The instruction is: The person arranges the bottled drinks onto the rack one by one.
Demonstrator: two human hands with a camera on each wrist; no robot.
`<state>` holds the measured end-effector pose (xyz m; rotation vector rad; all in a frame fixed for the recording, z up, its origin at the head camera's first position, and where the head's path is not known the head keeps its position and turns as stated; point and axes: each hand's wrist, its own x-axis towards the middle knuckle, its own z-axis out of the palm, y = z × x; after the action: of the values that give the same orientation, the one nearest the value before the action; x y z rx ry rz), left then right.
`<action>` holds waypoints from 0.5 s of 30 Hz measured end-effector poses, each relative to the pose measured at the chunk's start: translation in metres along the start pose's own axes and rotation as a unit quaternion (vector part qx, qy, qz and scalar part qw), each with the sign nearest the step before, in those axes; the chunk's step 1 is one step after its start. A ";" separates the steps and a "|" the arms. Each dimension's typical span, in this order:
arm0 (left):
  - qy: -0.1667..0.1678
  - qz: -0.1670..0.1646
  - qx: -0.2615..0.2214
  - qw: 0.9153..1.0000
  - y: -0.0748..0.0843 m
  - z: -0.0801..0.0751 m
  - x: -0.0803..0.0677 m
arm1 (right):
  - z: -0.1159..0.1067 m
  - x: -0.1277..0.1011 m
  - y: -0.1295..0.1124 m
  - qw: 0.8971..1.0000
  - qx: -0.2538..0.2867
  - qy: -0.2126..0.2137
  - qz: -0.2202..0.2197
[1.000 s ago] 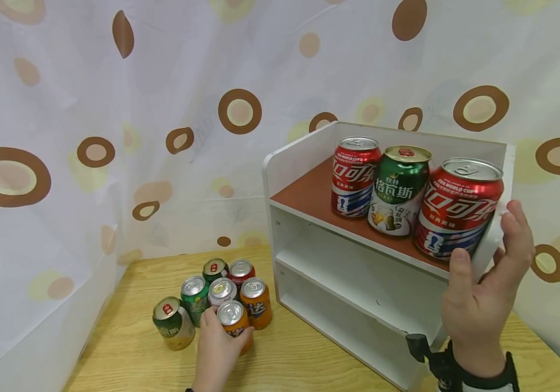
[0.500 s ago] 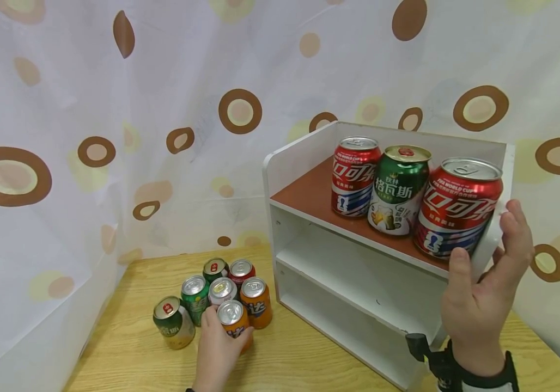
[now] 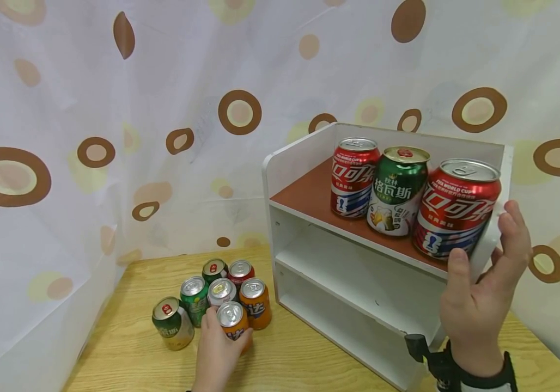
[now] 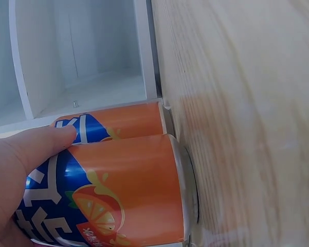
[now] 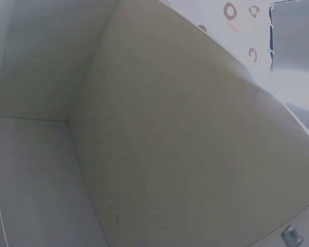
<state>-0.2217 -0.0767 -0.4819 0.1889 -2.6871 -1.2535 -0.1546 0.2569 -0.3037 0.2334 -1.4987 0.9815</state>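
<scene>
My left hand [image 3: 217,348] grips an orange soda can [image 3: 232,321] standing at the front of a cluster of several cans [image 3: 213,288] on the wooden table [image 3: 128,354]. The left wrist view shows that orange can [image 4: 123,190] close up with my thumb [image 4: 36,144] on it and a second orange can [image 4: 118,121] behind. My right hand [image 3: 481,288] holds the right side panel of a white shelf unit [image 3: 493,234], thumb in front, fingers behind. On its brown top shelf [image 3: 304,193] stand two red cola cans [image 3: 353,177] [image 3: 456,207] and a green can [image 3: 397,188] between them.
A white curtain with brown rings [image 3: 113,136] hangs behind and left of the table. The shelf unit has two lower white shelves [image 3: 358,277]. The right wrist view shows only a plain white panel [image 5: 169,144]. A dark green can [image 3: 172,323] stands leftmost in the cluster.
</scene>
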 end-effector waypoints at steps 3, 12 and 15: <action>0.000 0.002 0.001 1.000 0.000 -0.001 -0.001 | 0.000 -0.001 0.000 1.000 -0.001 -0.001 0.001; 0.002 0.012 0.001 1.000 0.000 -0.002 -0.001 | 0.001 0.000 -0.001 1.000 -0.001 0.004 -0.002; -0.002 0.006 0.000 1.000 0.001 -0.001 0.000 | 0.002 0.001 -0.002 1.000 0.000 0.008 -0.004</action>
<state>-0.2212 -0.0772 -0.4806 0.1699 -2.6879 -1.2513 -0.1547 0.2552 -0.3017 0.2310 -1.4829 0.9756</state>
